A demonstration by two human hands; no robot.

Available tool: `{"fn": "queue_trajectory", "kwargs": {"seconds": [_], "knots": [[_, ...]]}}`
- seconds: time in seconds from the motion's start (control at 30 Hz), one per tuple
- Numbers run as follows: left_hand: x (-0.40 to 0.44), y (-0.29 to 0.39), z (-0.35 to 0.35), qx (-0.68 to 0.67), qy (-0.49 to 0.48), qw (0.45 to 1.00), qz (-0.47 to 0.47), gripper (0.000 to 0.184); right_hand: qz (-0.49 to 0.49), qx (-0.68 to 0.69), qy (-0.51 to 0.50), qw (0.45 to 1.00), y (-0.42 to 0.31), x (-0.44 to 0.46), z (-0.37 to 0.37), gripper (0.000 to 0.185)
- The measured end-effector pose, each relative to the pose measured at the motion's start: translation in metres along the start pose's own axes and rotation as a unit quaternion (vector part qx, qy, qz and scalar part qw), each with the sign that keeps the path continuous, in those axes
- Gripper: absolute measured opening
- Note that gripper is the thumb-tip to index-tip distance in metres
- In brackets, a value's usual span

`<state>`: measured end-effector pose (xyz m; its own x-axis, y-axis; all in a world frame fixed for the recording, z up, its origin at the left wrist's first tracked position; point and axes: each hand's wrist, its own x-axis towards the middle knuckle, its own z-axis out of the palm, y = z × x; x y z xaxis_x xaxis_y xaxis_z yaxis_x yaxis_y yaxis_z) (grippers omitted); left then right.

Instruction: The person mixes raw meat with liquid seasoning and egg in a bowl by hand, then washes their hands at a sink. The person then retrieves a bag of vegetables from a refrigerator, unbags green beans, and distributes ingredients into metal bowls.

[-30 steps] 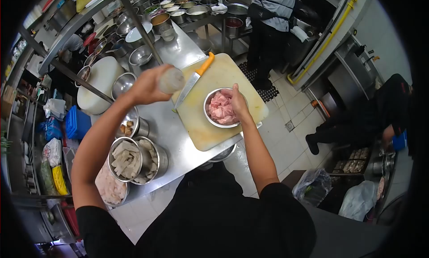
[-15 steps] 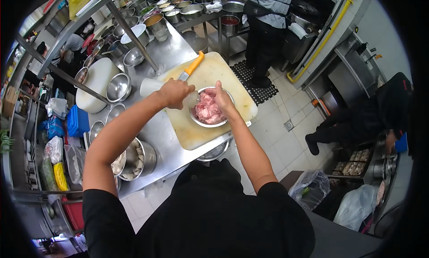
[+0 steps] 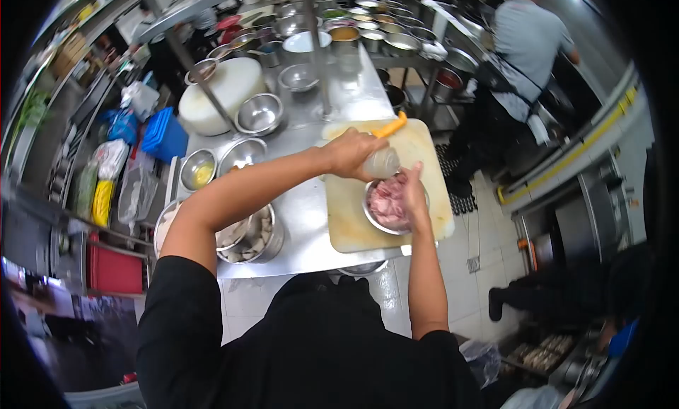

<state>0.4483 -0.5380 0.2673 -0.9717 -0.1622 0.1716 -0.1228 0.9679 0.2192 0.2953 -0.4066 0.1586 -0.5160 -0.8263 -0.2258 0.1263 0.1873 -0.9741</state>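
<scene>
A: Where is the meat?

B: The pink meat [image 3: 387, 201] sits in a metal bowl [image 3: 382, 228], which stands on a pale cutting board [image 3: 346, 225], over toward the board's right side.

A: What about the left hand [image 3: 350, 153]?

B: It is wrapped around a clear container [image 3: 382, 164], tilted so that its round end hangs close to the bowl's far left edge. I can't tell from here whether anything is coming out of it.

A: And the right hand [image 3: 414, 195]?

B: It lies against the right side of the bowl with the thumb sticking up. The fingers are blurred and partly over the meat, so I can't tell whether they grip the rim.

A: I see something orange just past the left hand.

B: That's the handle of a knife [image 3: 391, 125], at the far edge of the board. The hand and container hide the rest.

A: What else is on the table [image 3: 304, 207]?

B: Left of the board, partly under the left forearm, are pots [image 3: 273, 240] of pale pieces. Farther left is a small bowl [image 3: 189, 179] with something yellow inside, and beyond it a shiny steel bowl [image 3: 259, 114] near a thick white round block [image 3: 216, 101].

A: Anyone nearby?

B: A person in a grey top [image 3: 527, 44] stands beyond the board, back turned.
</scene>
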Motion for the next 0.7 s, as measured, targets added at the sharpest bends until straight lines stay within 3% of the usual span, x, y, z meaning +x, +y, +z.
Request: {"fn": "queue_trajectory", "kwargs": {"seconds": [0.07, 0.1, 0.2, 0.37, 0.47, 0.53, 0.7], "knots": [[-0.010, -0.020, -0.020, -0.082, 0.119, 0.989, -0.013, 0.067, 0.037, 0.010, 0.013, 0.999, -0.011, -0.008, -0.001, 0.082], [-0.017, -0.030, -0.028, -0.081, 0.128, 0.988, -0.021, 0.067, 0.041, 0.009, 0.007, 0.999, 0.001, 0.001, -0.007, 0.082], [-0.042, -0.072, -0.049, -0.189, 0.210, 0.941, -0.186, 0.070, 0.030, -0.041, -0.009, 0.999, 0.013, 0.008, -0.017, 0.083], [-0.088, -0.147, -0.037, -0.147, 0.283, 0.913, -0.256, 0.076, 0.020, -0.113, 0.010, 0.993, 0.004, -0.005, -0.005, 0.079], [-0.113, -0.169, -0.024, -0.132, 0.276, 0.901, -0.307, 0.079, 0.000, -0.102, -0.007, 0.995, 0.029, 0.010, -0.010, 0.072], [-0.126, -0.182, -0.021, -0.207, 0.183, 0.902, -0.331, 0.083, 0.011, -0.107, 0.035, 0.994, 0.013, 0.000, -0.003, 0.073], [-0.164, -0.200, -0.036, -0.216, 0.120, 0.911, -0.329, 0.083, 0.034, -0.096, 0.030, 0.994, 0.009, -0.001, 0.001, 0.077]]}}
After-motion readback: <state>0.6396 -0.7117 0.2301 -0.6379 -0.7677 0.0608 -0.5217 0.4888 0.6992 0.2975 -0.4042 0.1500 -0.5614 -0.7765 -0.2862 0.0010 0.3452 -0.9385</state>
